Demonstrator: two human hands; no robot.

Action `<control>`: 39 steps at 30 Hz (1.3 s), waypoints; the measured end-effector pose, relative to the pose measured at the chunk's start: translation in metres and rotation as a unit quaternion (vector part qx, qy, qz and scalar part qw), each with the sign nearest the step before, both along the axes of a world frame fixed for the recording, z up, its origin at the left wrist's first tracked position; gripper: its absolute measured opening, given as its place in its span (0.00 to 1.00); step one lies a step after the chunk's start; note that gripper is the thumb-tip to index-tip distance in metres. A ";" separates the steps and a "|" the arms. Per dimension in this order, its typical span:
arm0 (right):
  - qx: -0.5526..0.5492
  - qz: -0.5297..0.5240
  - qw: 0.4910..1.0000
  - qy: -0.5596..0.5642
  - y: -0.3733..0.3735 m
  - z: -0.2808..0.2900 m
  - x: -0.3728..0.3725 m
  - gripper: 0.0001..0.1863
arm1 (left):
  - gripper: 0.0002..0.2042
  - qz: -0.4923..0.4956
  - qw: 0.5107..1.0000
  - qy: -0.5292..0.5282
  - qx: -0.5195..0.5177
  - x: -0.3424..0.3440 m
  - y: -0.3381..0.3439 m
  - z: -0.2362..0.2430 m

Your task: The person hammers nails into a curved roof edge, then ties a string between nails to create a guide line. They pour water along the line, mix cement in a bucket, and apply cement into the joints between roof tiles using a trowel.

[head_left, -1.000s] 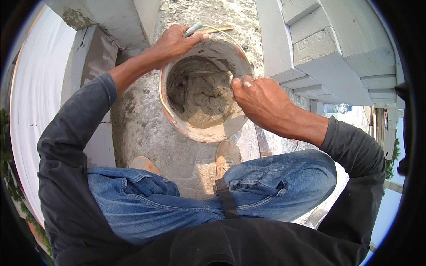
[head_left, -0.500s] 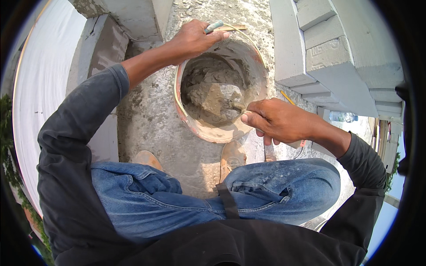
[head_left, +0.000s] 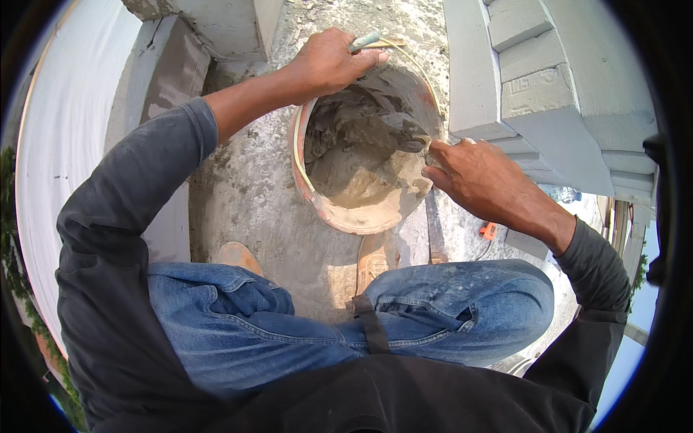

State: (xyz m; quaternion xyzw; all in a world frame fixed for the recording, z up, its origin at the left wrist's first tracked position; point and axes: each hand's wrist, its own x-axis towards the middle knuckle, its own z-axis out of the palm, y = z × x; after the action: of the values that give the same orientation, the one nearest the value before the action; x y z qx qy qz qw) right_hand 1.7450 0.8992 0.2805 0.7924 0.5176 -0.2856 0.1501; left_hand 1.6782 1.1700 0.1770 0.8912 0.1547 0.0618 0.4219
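Observation:
A round bucket [head_left: 361, 219] stands between my shoes, its inner wall smeared with mortar. Wet grey mortar [head_left: 361, 173] fills its lower part. My left hand [head_left: 328, 65] is closed at the far left rim, around the bucket's handle with its pale blue-green grip [head_left: 364, 41]. At the right rim my right hand [head_left: 484, 177] is closed around a trowel, whose handle is hidden in the fingers. The mortar-coated trowel blade [head_left: 404, 133] reaches into the bucket, over the mortar near the right wall.
Pale lightweight blocks [head_left: 534, 86] are stacked to the right. A low block wall [head_left: 162, 79] runs along the left. An orange connector [head_left: 489, 231] with a cable and a clear plastic bottle [head_left: 563, 193] lie at right. My shoes [head_left: 375, 260] are on the concrete floor [head_left: 289, 267].
My right hand has moved slightly up and right with the trowel, and the blade has shifted from mid-bucket toward the far right wall. My left hand keeps its hold on the handle.

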 end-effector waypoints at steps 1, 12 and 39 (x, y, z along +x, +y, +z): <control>-0.038 -0.009 0.999 -0.018 -0.003 0.009 -0.003 0.19 | 0.33 -0.001 1.000 0.000 -0.001 0.001 0.000 -0.001; 0.023 0.037 0.994 0.103 -0.005 -0.006 -0.031 0.21 | 0.32 0.012 1.000 -0.009 0.002 0.006 0.009 -0.009; 0.003 0.007 0.978 0.211 -0.026 -0.055 -0.032 0.21 | 0.34 -0.007 0.999 0.013 0.033 0.022 -0.018 0.007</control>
State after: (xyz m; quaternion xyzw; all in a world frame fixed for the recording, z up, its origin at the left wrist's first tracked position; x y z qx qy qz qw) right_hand 1.7132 0.8728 0.2252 0.7116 0.5437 -0.4434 0.0372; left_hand 1.7004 1.1522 0.1843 0.9066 0.1518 0.0519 0.3903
